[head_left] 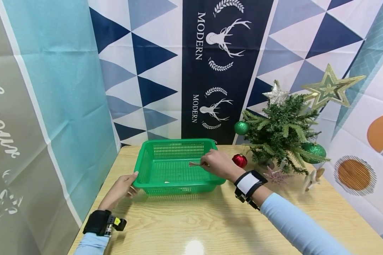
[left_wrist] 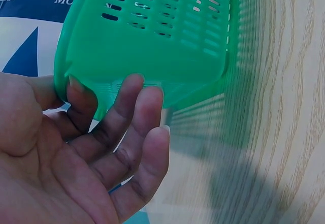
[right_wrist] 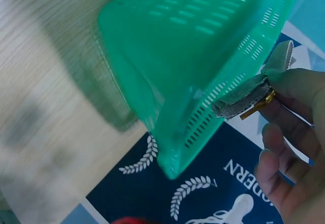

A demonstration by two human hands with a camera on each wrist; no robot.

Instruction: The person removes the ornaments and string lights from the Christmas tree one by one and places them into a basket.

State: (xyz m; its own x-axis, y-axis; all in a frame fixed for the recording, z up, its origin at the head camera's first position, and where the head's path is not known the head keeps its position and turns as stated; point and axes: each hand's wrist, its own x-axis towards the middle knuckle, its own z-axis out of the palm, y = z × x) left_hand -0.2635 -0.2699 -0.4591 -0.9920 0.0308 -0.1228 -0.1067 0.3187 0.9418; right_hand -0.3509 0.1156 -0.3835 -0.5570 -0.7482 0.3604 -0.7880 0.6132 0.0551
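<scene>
A green plastic basket (head_left: 175,186) with slotted walls rests on the wooden table. My left hand (head_left: 122,186) pinches its left rim between thumb and forefinger. In the left wrist view, the other fingers (left_wrist: 147,107) are spread loosely beside the end wall. My right hand (head_left: 218,163) is over the basket's right side. Between thumb and forefinger it pinches a small greyish fabric bow (right_wrist: 241,99) with a gold-coloured metal piece (right_wrist: 258,106) on it. A tiny pale scrap (head_left: 167,182) shows near the basket's front inner edge.
A small Christmas tree (head_left: 281,131) stands at the right, bearing a gold star (head_left: 330,86), a silver star (head_left: 276,95) and green baubles (head_left: 241,128). A red bauble (head_left: 239,160), a pink star ornament (head_left: 276,176) and a whitish figure (head_left: 311,180) are near its base. Printed cloth hangs behind the table.
</scene>
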